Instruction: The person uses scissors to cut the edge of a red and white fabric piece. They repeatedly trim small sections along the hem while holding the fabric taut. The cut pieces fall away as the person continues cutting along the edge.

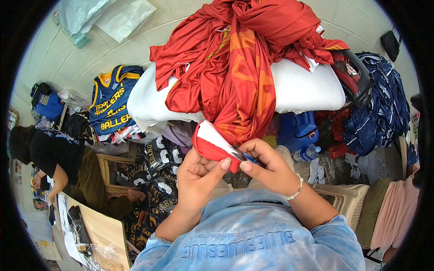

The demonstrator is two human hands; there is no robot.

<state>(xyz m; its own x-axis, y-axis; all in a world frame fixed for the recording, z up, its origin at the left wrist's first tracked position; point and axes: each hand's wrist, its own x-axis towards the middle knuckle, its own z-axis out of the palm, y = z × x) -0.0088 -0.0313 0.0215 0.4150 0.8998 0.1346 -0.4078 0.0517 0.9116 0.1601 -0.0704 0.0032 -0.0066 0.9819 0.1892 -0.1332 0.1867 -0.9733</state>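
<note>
Pinching the red-and-white jersey hem [212,145] near your chest, your left hand [196,174] and right hand [264,165], fingers closed on small blue snips [247,157], work below the heaped red jerseys [239,58] on the white padded board [298,88], blue-and-yellow jerseys [110,106] far left.

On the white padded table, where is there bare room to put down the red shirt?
The white padded table is bare at its right end, between the red shirt pile and the black-and-red bag, and at its left end beside the blue jersey. The middle is crowded. Both hands, left hand and right hand, hold a red shirt hem.
</note>
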